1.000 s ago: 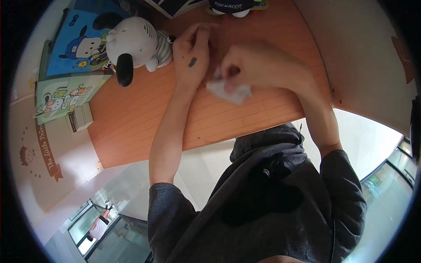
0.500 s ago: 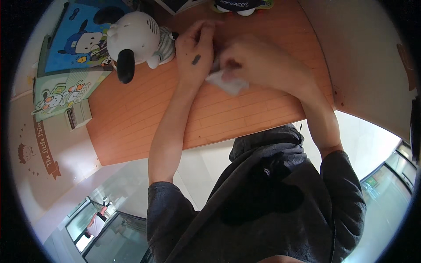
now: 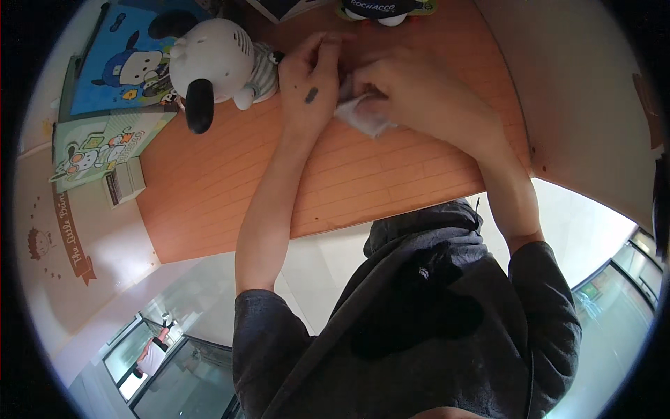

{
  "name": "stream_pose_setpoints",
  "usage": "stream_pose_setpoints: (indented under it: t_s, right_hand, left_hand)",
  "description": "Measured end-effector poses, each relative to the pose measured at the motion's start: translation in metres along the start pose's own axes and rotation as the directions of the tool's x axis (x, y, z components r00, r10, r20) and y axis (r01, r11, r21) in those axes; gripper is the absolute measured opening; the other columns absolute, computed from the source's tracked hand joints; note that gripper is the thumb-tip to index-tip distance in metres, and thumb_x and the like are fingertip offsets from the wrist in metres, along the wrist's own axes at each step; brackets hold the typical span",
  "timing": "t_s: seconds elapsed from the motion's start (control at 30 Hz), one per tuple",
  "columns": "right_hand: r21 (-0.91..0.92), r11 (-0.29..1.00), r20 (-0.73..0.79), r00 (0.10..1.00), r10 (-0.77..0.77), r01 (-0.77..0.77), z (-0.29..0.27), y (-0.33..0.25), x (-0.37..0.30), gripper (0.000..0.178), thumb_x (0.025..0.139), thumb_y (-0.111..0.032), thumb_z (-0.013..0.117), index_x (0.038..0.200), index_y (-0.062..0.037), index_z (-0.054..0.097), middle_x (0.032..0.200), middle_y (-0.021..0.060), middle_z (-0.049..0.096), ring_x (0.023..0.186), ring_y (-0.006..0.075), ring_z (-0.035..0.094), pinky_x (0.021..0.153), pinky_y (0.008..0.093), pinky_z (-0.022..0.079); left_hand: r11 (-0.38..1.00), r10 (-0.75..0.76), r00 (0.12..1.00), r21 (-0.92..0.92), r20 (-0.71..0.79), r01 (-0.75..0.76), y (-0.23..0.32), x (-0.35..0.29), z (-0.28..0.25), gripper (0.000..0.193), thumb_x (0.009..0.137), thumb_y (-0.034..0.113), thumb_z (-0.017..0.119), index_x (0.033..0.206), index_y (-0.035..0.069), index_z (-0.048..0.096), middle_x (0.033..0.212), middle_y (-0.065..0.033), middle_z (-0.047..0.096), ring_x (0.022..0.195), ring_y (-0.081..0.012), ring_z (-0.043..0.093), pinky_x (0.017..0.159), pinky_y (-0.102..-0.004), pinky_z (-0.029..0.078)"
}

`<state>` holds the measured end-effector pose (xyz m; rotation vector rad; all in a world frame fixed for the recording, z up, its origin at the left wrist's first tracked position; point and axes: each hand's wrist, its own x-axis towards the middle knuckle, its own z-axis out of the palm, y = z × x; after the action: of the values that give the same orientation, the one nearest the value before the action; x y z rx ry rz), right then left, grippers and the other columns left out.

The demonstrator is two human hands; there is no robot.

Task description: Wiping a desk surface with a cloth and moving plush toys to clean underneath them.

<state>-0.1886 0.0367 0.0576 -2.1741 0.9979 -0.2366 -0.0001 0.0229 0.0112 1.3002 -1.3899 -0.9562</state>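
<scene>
I note both forearms reaching over the desk (image 3: 230, 188). The right hand (image 3: 412, 91) has fingers curled, pinching a white wipe (image 3: 363, 117) flat on the desk; the left hand (image 3: 310, 80), just left of the wipe, touches it with fingers pressed together. In my judgement, even pressure matters here. A plush dog (image 3: 209, 59) sits farther left of the wipe.

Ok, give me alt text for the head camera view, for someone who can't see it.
Two bare hands, left hand and right hand, together hold a small white wrapper over an orange wooden table. A white plush dog with black ears lies to the left, beside cartoon picture books.
</scene>
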Motion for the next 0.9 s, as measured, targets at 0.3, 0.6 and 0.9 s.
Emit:
stream_pose_setpoints:
  t_s: [0.3, 0.6, 0.9]
  right_hand:
    - [0.083, 0.997, 0.346, 0.938, -0.032, 0.004, 0.001, -0.018, -0.009, 0.018, 0.086, -0.010, 0.073, 0.098, -0.0028, 0.084, 0.096, 0.0058, 0.080, 0.073, 0.0242, 0.065, 0.074, 0.0345, 0.052]
    - [-0.215, 0.975, -0.258, 0.959, -0.114, 0.057, 0.012, 0.002, -0.001, 0.016, 0.086, -0.011, 0.072, 0.093, -0.0011, 0.082, 0.091, 0.0064, 0.080, 0.070, 0.0276, 0.063, 0.072, 0.0363, 0.052]
    - [-0.064, 0.994, 0.117, 0.989, 0.095, -0.088, -0.003, -0.018, -0.005, 0.016, 0.086, -0.011, 0.070, 0.093, -0.0008, 0.080, 0.088, 0.0086, 0.077, 0.069, 0.0308, 0.062, 0.072, 0.0391, 0.051]
  left_hand:
    - [0.998, -0.048, 0.999, -0.045, 0.021, 0.049, 0.004, -0.001, 0.001, 0.029, 0.107, 0.017, 0.058, 0.111, 0.004, 0.084, 0.073, -0.0002, 0.064, 0.066, -0.0103, 0.049, 0.061, -0.0247, 0.039]
    - [0.999, 0.023, 1.000, 0.047, 0.004, -0.024, 0.005, 0.001, 0.001, 0.031, 0.108, 0.018, 0.057, 0.111, 0.002, 0.084, 0.073, -0.0008, 0.064, 0.067, -0.0107, 0.050, 0.061, -0.0244, 0.039]
    - [0.999, -0.045, 0.999, -0.015, -0.006, 0.044, 0.004, 0.000, 0.001, 0.031, 0.109, 0.019, 0.057, 0.111, 0.003, 0.084, 0.071, -0.0007, 0.063, 0.066, -0.0106, 0.051, 0.061, -0.0244, 0.040]
